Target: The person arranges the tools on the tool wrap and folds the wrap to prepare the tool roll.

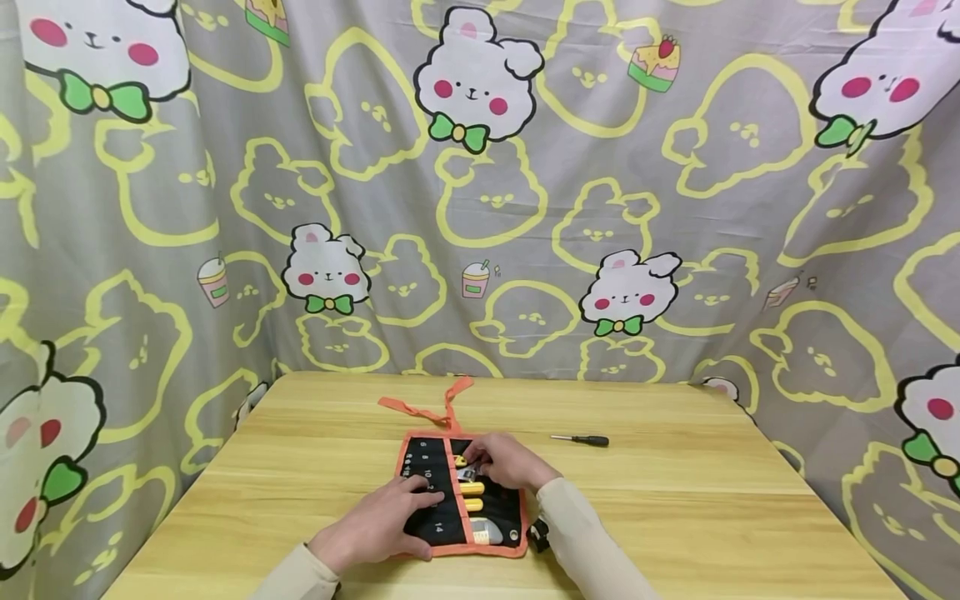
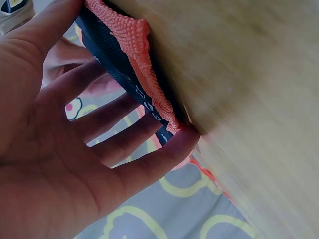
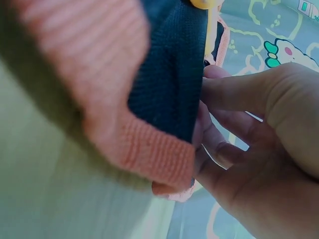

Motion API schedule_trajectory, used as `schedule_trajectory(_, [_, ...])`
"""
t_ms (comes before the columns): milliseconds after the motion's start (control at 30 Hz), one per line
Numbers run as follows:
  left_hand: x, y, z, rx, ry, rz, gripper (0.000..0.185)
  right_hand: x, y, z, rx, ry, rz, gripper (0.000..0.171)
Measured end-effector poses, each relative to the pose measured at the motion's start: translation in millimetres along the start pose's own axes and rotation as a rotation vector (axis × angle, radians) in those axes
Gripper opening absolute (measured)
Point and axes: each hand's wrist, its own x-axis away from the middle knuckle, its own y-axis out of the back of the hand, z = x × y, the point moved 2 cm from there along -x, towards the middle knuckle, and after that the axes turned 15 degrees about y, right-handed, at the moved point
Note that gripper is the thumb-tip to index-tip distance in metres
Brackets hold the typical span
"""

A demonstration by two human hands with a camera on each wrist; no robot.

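A black tool roll with orange trim lies unrolled on the table, numbers printed down its left panel. My left hand rests on that panel with its fingers spread; in the left wrist view the little finger reaches the orange edge. Over the upper right pockets, my right hand has bent fingers at a yellow tool end and a silver wrench head. I cannot tell which of these it grips. Below them, yellow handles and a grey-and-yellow tool stick out of the pockets.
A black-handled screwdriver lies on the wooden table, to the right of the roll. Orange tie straps trail from the roll's far edge. Behind the table hangs a grey patterned curtain, and a small black object sits near my right sleeve.
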Motion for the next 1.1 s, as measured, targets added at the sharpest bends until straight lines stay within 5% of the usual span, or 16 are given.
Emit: schedule_trajectory(1100, [-1.1, -2.2, 0.2, 0.006, 0.004, -0.007, 0.076, 51, 37, -24, 0.05, -0.052, -0.117, 0.02])
